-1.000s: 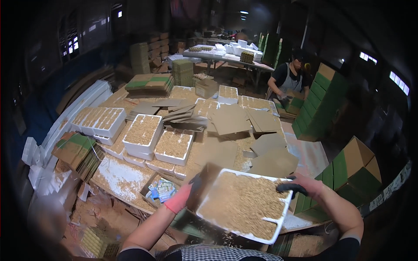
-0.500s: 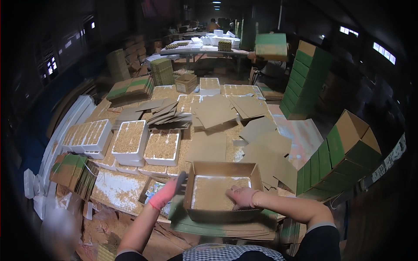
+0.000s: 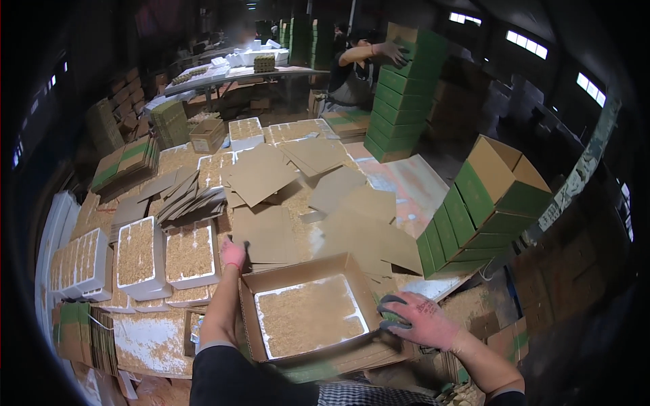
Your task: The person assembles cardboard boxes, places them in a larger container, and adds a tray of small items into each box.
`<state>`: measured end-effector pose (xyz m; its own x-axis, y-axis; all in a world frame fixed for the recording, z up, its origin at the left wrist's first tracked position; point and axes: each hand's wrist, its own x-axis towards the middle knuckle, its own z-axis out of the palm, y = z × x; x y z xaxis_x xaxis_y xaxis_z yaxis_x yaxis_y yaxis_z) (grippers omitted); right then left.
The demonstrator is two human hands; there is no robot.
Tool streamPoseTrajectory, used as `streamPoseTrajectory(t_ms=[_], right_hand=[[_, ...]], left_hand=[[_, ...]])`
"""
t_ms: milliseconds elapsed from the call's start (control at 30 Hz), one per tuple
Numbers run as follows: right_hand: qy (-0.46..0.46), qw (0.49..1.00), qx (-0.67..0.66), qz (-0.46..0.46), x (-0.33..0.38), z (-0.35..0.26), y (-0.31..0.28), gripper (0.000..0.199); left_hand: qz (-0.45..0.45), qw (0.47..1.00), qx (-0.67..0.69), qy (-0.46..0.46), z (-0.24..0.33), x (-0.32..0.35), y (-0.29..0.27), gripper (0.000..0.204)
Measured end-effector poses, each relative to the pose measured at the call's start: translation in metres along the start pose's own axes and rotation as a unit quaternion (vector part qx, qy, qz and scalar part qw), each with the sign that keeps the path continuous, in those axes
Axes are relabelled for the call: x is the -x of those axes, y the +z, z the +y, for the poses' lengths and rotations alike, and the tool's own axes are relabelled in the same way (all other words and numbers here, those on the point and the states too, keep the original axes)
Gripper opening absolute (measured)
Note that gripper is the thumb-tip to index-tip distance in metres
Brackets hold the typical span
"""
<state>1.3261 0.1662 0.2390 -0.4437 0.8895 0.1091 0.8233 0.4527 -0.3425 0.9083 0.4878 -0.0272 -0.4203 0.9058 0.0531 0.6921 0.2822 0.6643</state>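
Note:
In front of me stands an open cardboard box [image 3: 301, 269]. Inside it lies a white foam tray [image 3: 355, 298] filled with tan, crumbly material. My left hand [image 3: 233, 253], in a pink glove with dark fingertips, reaches past the box's far left corner. Its fingers are apart, beside the flat cardboard sheets [image 3: 265, 233]; contact with them is unclear. Just outside the box's right wall is my right hand [image 3: 421, 323], gloved the same way. Its dark fingers curve with a gap between them and the thumb, and something green shows in that gap.
Filled foam trays [image 3: 140, 257] stand on the left, near folded green-and-brown cartons [image 3: 81, 331]. More loose sheets [image 3: 359, 216] cover the middle. Open green boxes [image 3: 484, 203] lean in a row at right. Behind them a person [image 3: 352, 74] touches a tall green box stack [image 3: 403, 101].
My view has swung right. My right hand has left the tray and moved outside the box; my left has reached forward toward the sheets. The co-worker's carried box now tops the stack.

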Motion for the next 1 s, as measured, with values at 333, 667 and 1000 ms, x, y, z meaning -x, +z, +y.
streamPoseTrajectory(t_ms=[333, 667, 1000], right_hand=[[0.031, 0.962, -0.205, 0.179, -0.043, 0.067, -0.037, 0.019], [-0.363, 0.911, 0.045, -0.191, -0.116, -0.006, 0.037, 0.05], [-0.288, 0.915, 0.108, -0.263, -0.117, 0.006, 0.102, 0.05]], left_hand=[[-0.154, 0.814, -0.044, 0.559, 0.164, 0.231, -0.209, 0.018], [-0.375, 0.844, -0.058, 0.38, 0.112, 0.31, -0.213, 0.034], [-0.072, 0.945, -0.23, -0.22, -0.177, 0.223, -0.127, 0.085]])
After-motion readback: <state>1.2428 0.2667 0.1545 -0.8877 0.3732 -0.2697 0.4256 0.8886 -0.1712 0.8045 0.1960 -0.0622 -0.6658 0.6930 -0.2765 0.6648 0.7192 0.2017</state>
